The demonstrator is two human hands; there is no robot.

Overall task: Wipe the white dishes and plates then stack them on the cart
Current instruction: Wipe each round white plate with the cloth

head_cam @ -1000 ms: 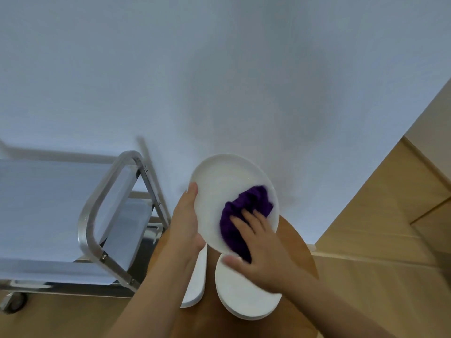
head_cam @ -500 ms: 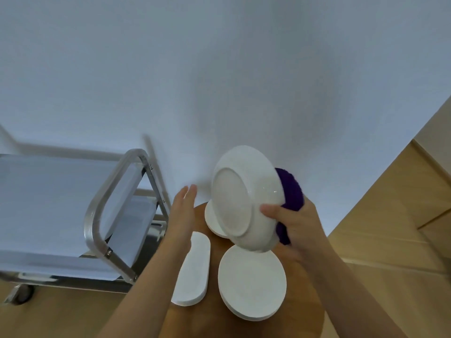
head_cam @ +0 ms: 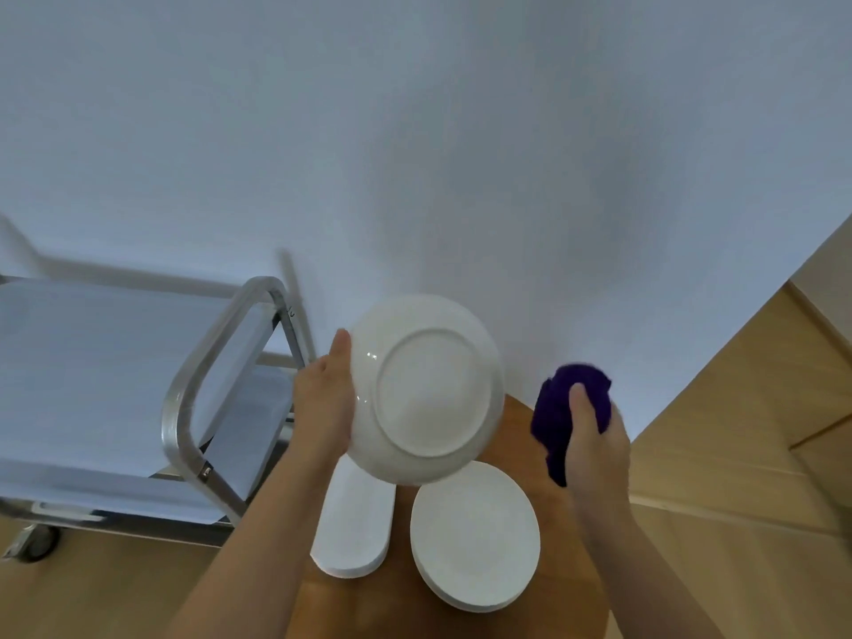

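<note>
White round ceramic dish (head_cam: 426, 392) sits tilted in the air above the bench, its underside and foot ring turned toward my camera. My left hand (head_cam: 325, 408) holds it by the left rim; I see the palm and thumb against the edge, but the fingers are behind the dish, so I can't make out how they lie. My right hand (head_cam: 594, 438) is apart from the dish, off to its right, fingers clenched round a bunched purple cloth (head_cam: 560, 419); most of that hand's fingers are buried in the fabric.

Below the dish, on the round wooden bench (head_cam: 544, 458), lie a white oblong plate (head_cam: 352, 532), its far end covered by the held dish, and just beside it a stack of white round plates (head_cam: 475, 535). How many are in the stack I can't count from here. The near part of the bench is hidden by my forearms.

To the left stands a steel cart (head_cam: 203, 398) with a tubular handle and pale shelves; its left side is cut off by the frame, and one caster (head_cam: 34, 544) shows at the bottom. Behind is a plain white wall (head_cam: 415, 131), and a light wood floor (head_cam: 737, 454) runs off to the right.
</note>
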